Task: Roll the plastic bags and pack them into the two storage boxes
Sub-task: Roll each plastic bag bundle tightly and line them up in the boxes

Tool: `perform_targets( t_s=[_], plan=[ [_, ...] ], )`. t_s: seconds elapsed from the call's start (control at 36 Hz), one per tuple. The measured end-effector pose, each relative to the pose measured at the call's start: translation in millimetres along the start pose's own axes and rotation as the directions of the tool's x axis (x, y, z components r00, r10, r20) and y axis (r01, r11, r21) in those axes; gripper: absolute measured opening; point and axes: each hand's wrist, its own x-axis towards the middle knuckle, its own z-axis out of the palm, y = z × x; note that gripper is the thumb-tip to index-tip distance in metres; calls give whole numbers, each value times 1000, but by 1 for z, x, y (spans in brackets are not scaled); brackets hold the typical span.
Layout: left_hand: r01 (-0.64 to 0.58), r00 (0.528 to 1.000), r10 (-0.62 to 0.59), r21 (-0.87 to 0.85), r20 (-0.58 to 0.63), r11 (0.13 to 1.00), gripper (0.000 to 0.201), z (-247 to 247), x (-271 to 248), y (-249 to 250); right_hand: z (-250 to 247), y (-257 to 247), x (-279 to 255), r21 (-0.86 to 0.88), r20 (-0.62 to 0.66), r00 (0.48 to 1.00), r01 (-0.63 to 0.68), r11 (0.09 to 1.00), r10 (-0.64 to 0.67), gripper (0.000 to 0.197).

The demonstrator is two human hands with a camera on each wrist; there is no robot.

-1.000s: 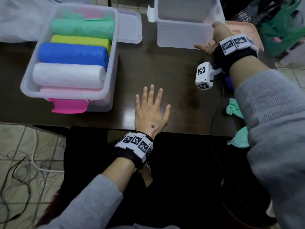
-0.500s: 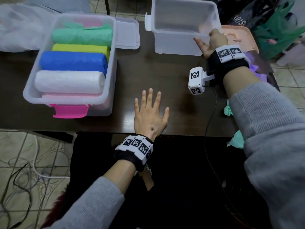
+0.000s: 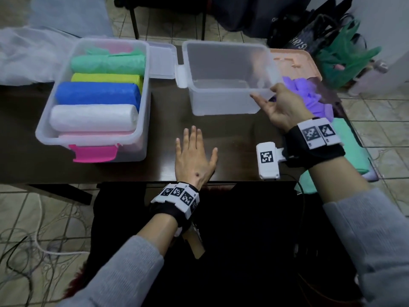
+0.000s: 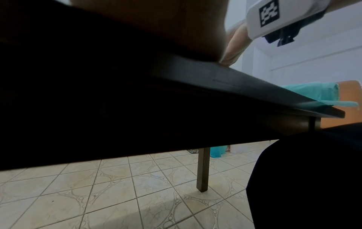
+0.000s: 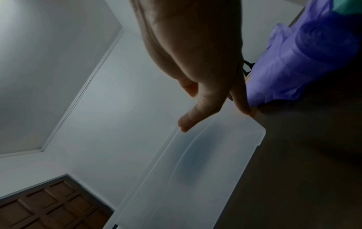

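While left hand (image 3: 194, 160) lies flat on table (image 3: 232, 138), fingers spread, right hand (image 3: 281, 107) touches empty storage box (image 3: 223, 103) corner, fingers straight; purple bag (image 3: 309, 95) likely light, limp, slippery: pinch bunched edge.

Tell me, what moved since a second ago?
The empty storage box slid across the table toward the person. The right hand came back with it, and its fingers now lie nearly straight against the box's near right corner. The left hand stayed flat on the table, and the box of rolled bags stayed put.
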Motion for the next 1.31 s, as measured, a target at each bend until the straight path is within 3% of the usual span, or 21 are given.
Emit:
perform_targets(
  t_s=[0.14, 0.31, 0.5, 0.58, 0.67, 0.72, 0.81, 0.86, 0.94, 1.06, 1.17, 1.31],
  plan=[
    [-3, 1000, 3, -5, -3, 1000, 70, -1, 0, -1, 18, 13, -23, -32, 37, 998, -45, 998, 46, 1],
    [-8, 1000, 8, -18, 1, 1000, 70, -1, 0, -1, 41, 29, -38, 45, 54, 991, -122, 991, 120, 36],
    [-6, 1000, 6, -12, -4, 1000, 70, 0, 0, -2, 40, 29, -36, 64, 99, 980, -179, 982, 172, 44],
    [-7, 1000, 7, -10, -7, 1000, 70, 0, 0, -2, 26, 23, -33, -46, 93, 974, -201, 979, 204, 48],
    [-9, 1000, 9, -8, -6, 1000, 70, 0, 0, -2, 5, 16, -24, -259, 7, 994, -101, 960, 107, 48],
    [-11, 1000, 11, -11, -4, 1000, 70, 0, 0, -2, -12, 10, -15, -479, -32, 999, 18, 878, -38, 42],
    [-12, 1000, 12, -10, -9, 1000, 70, 0, 0, -1, -39, 0, -1, -783, -4, 953, 185, 594, -303, 36],
    [-13, 1000, 13, -7, -9, 1000, 70, 0, 0, -1, -54, -6, 4, -887, 53, 915, 227, 402, -401, 34],
    [-11, 1000, 11, -4, -17, 1000, 70, 0, -1, -1, -68, -12, 13, -945, 121, 885, 241, 220, -450, 37],
    [0, 1000, 0, -9, -21, 1000, 70, -1, -1, 0, -72, -17, 27, -982, 110, 883, 168, 89, -457, 41],
    [8, 1000, -9, -28, -30, 1000, 69, -1, -1, 1, -73, -22, 35, -997, 77, 925, 71, -28, -372, 50],
    [11, 999, -12, -27, -36, 1000, 69, -1, -1, 2, -69, -29, 35, -990, 90, 936, 45, -137, -341, 41]
  ],
)
